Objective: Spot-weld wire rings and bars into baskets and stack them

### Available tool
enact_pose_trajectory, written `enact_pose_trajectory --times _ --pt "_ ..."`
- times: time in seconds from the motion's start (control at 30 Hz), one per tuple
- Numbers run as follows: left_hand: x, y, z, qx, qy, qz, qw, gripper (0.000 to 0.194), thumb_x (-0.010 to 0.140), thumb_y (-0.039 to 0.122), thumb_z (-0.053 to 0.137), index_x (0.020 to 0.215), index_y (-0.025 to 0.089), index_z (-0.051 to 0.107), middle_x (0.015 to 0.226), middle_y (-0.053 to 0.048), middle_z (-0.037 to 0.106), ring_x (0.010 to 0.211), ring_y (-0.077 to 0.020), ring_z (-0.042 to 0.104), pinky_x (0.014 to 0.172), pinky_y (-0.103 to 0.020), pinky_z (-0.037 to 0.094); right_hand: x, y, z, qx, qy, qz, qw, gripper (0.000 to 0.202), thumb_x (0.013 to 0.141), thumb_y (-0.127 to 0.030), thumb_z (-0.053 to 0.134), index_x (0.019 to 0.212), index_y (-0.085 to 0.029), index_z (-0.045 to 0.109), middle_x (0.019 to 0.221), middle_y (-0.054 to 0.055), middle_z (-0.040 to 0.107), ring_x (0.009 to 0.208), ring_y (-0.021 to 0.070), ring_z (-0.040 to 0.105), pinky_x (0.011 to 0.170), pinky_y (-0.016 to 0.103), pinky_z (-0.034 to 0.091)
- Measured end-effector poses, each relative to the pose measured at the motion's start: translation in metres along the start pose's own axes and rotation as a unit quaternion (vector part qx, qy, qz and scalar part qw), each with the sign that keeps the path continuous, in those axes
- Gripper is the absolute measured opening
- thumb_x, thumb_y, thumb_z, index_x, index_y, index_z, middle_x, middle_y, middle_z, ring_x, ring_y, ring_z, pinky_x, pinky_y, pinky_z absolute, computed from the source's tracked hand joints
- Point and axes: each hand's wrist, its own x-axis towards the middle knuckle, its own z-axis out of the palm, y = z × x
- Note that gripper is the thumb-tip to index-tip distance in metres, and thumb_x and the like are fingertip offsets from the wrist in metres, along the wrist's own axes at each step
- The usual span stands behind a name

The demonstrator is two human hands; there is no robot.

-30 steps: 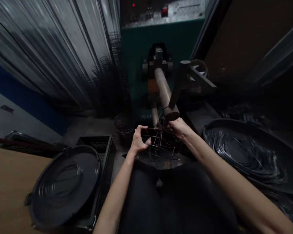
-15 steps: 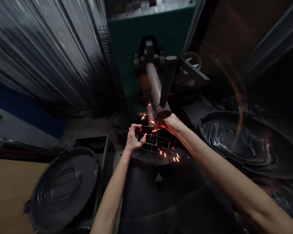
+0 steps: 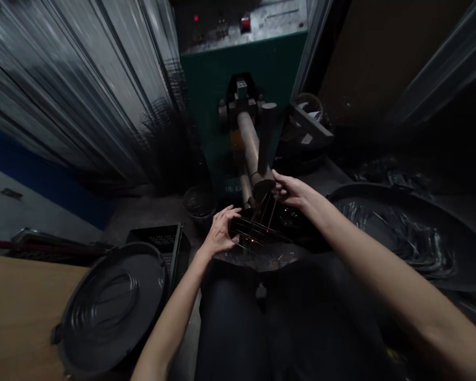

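A small wire rack [image 3: 250, 228] of thin crossed wires lies tilted below the end of the spot welder's upper arm [image 3: 249, 132]. The lower arm [image 3: 245, 186] ends just behind it. My left hand [image 3: 220, 233] curls thumb and fingers around the rack's left edge. To the right of the upper arm's blunt end, my right hand [image 3: 295, 191] pinches a thin wire that slants down to the rack; whether it is joined there I cannot tell. A few small glowing spots show on the wires.
The green machine cabinet [image 3: 210, 79] stands ahead. A large dark pan [image 3: 466, 248] with wire pieces is at right; another round pan [image 3: 143, 323] with wire rings sits at lower left. A plastic crate [image 3: 154, 233] and a wire-filled bucket [image 3: 200, 203] stand left of the machine.
The shower of sparks has died down to a few glowing spots. My right hand has moved out from beneath the upper arm to its right side, and the rack has tilted.
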Motion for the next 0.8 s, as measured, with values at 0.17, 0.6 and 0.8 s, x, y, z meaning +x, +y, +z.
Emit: enact_pose_trajectory --times 0.17,0.6,0.8 --pt "-0.022 0.035 -0.019 -0.12 -0.144 -0.115 0.976 0.085 0.069 0.043 0.072 0.141 0.02 0.034 0.152 -0.014 0.029 0.143 -0.0319 0.019 0.113 -0.05 0.024 -0.077 0.041 0.006 -0.007 0.01 0.022 1.0 0.026 0.09 -0.035 0.048 0.077 -0.015 0.057 0.065 0.001 0.052 0.047 0.0077 0.046 0.039 0.017 0.032" --pt "0.005 0.141 0.008 -0.277 0.003 -0.235 0.932 0.034 0.089 0.042 0.048 0.085 0.016 0.07 0.071 0.0 0.06 0.063 -0.0103 0.051 0.061 -0.021 0.04 -0.21 0.056 -0.019 -0.463 0.059 -0.33 0.82 0.027 0.092 -0.028 0.046 0.108 -0.023 0.068 0.103 0.008 0.068 0.093 0.0201 0.063 0.085 0.034 0.05" --pt "0.014 0.153 -0.046 -0.345 -0.072 -0.24 0.905 0.037 0.084 0.049 0.055 0.082 0.015 0.07 0.052 0.004 0.035 0.048 -0.0064 0.03 0.046 -0.02 0.024 -0.207 0.015 -0.045 -0.482 0.081 -0.336 0.805 0.038 0.092 -0.031 0.048 0.127 -0.022 0.06 0.109 0.007 0.067 0.095 0.0208 0.063 0.086 0.034 0.05"
